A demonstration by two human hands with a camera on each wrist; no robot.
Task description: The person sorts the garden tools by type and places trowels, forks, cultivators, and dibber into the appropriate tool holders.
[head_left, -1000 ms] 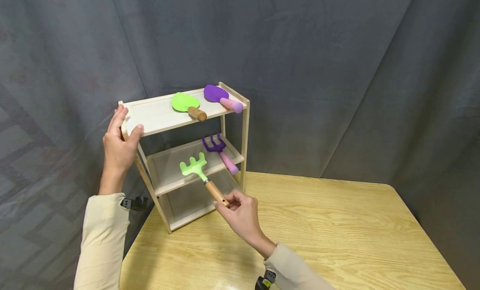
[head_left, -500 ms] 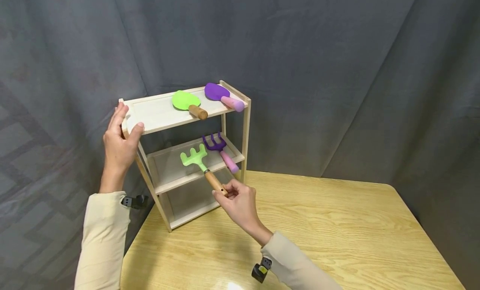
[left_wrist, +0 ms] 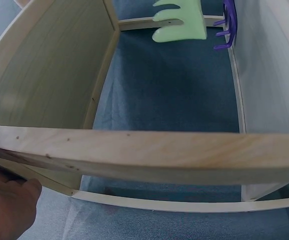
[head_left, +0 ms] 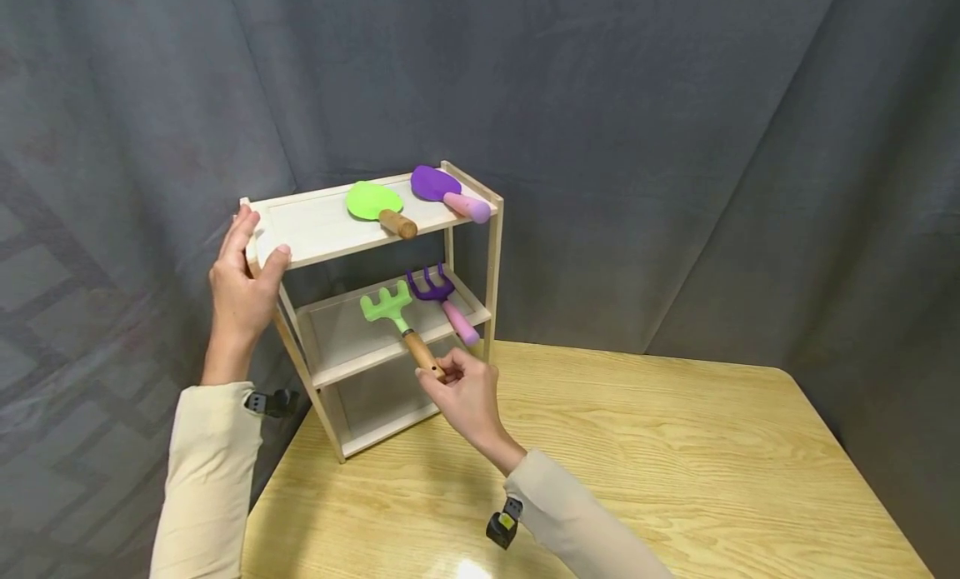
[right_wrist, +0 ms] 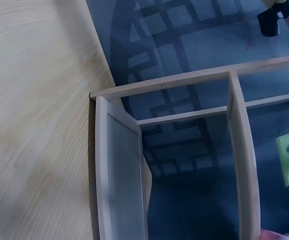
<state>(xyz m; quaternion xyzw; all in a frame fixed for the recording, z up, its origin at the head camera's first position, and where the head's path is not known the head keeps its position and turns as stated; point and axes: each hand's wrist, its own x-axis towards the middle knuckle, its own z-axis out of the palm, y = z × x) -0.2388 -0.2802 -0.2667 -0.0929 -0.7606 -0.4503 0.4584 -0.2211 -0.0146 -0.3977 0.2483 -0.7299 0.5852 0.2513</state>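
Note:
My left hand (head_left: pixel 242 296) grips the left end of a wooden three-tier shelf (head_left: pixel 315 227), thumb at the front of its top board. The right hand (head_left: pixel 468 400) pinches the end of the wooden handle of a green hand rake (head_left: pixel 386 306). Its tines point away from me and overlap the middle tier in the head view; in the left wrist view the green rake (left_wrist: pixel 187 22) shows between two boards. To its right, a purple hand rake (head_left: pixel 431 291) lies on the middle tier, pink handle jutting over the front edge.
On the top tier lie a green trowel (head_left: pixel 373 200) with a wooden handle and a purple trowel (head_left: pixel 435 183) with a pink one. The shelf stands on a wood-grain table (head_left: pixel 637 446), left of its middle. A grey curtain (head_left: pixel 585 162) hangs behind.
My right hand has moved up and slightly left with the green hand rake, bringing its tines further over the middle tier. The left hand keeps its grip on the shelf.

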